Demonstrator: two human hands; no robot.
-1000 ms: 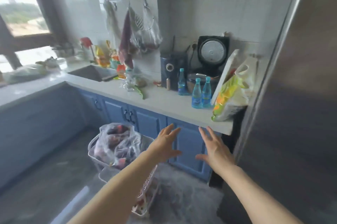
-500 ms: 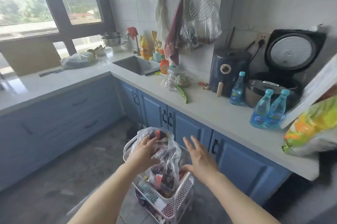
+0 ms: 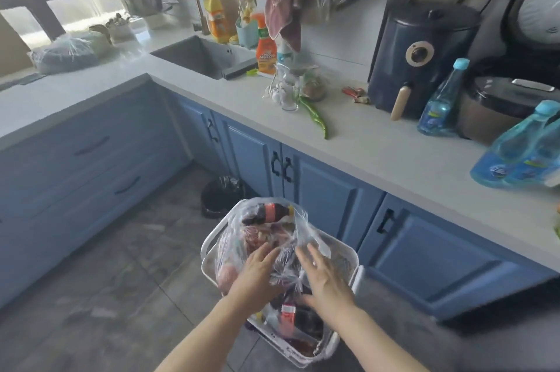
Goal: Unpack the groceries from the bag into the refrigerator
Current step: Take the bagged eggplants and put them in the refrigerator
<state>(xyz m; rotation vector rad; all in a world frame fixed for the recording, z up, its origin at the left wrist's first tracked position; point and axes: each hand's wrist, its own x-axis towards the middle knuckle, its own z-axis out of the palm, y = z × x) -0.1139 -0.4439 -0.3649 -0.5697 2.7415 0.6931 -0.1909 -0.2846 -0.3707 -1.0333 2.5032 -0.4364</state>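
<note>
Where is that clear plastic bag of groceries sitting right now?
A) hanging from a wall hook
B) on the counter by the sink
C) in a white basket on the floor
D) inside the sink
C: the clear plastic bag sits in the white basket on the floor, with both hands on it.

A clear plastic bag (image 3: 272, 238) sits in a white basket (image 3: 348, 253) on the floor beside the blue cabinets. It is stuffed full; a dark cola bottle (image 3: 263, 214) with a red label lies on its side on top, and reddish packets show below.
</note>
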